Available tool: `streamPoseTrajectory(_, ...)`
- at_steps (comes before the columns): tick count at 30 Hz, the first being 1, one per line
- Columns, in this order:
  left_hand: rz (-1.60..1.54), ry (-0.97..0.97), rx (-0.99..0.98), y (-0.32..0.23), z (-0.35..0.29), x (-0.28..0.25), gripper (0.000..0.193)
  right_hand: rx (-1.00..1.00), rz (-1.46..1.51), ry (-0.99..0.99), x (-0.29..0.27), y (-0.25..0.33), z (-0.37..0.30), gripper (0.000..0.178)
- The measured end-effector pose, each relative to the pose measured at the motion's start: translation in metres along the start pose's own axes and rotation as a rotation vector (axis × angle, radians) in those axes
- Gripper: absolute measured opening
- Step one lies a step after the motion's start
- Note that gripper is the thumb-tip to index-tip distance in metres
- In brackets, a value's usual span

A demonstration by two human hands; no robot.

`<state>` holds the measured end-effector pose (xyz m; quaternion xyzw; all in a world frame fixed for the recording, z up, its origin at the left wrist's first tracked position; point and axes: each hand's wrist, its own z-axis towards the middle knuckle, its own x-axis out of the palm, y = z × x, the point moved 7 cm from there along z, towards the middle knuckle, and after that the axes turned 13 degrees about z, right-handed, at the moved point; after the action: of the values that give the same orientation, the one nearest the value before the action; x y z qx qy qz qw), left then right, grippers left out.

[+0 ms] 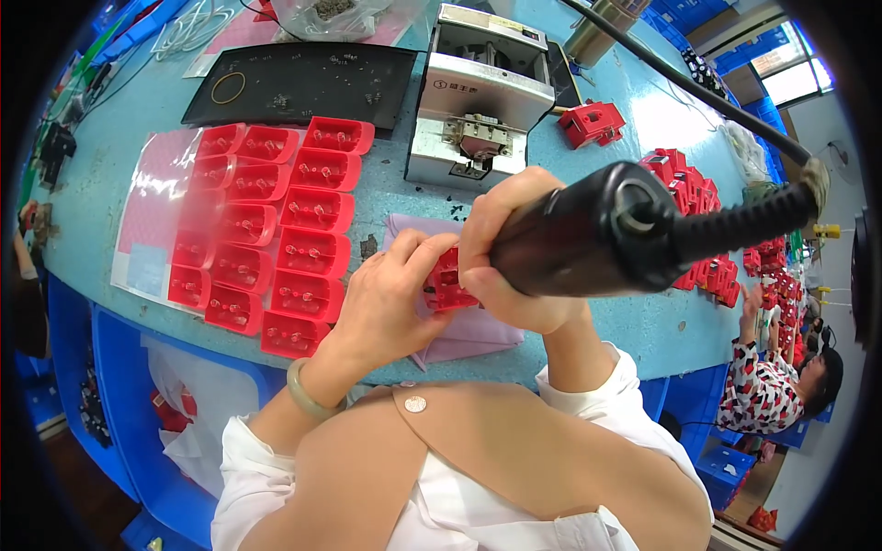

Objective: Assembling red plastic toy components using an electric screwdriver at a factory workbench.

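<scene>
My right hand (537, 308) is wrapped round a black electric screwdriver (579, 239), whose ribbed cable end points to the upper right. The tool's tip is hidden behind my fingers. My left hand (386, 289) grips a small red plastic housing (448, 285) from its left side, fingers on top and thumb below. This housing rests on a folded pink-purple cloth (482, 335), right beside the fingers of my right hand. To the left, red plastic shells (314, 209) lie in columns, open side up, with small clear parts inside.
A metal screw feeder (469, 151) stands behind my hands. Left of it lies a black mat (294, 83) with small parts. Red assemblies (593, 124) sit to the right, more (684, 184) heaped beyond. A thick cable (698, 92) crosses overhead. Another person (781, 386) works at far right.
</scene>
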<state>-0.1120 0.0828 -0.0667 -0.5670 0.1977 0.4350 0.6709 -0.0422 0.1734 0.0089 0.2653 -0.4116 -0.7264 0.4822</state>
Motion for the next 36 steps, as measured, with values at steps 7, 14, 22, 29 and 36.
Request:
streamPoseTrajectory(7, -0.018, -0.074, -0.041, 0.004, -0.011, -0.010, 0.062, -0.136, 0.300, -0.142, -0.012, 0.035, 0.018, 0.035)
streamPoseTrajectory(14, -0.009, 0.051, -0.065, 0.005, -0.010, -0.011, 0.061, -0.223, -0.052, -0.399, -0.045, 0.004, 0.070, 0.038)
streamPoseTrajectory(22, 0.005, -0.047, -0.002, 0.012, -0.014, -0.012, 0.062, -0.075, 0.159, -0.358, -0.030, 0.024, 0.061, 0.038)
streamPoseTrajectory(29, -0.010, -0.156, 0.005, 0.003, -0.021, -0.007, 0.066, -0.057, 0.009, -0.207, 0.006, 0.032, 0.019, 0.036)
streamPoseTrajectory(36, -0.002, -0.146, 0.006, 0.002, -0.022, -0.005, 0.067, 0.015, 0.010, -0.189, 0.019, 0.007, 0.006, 0.037)
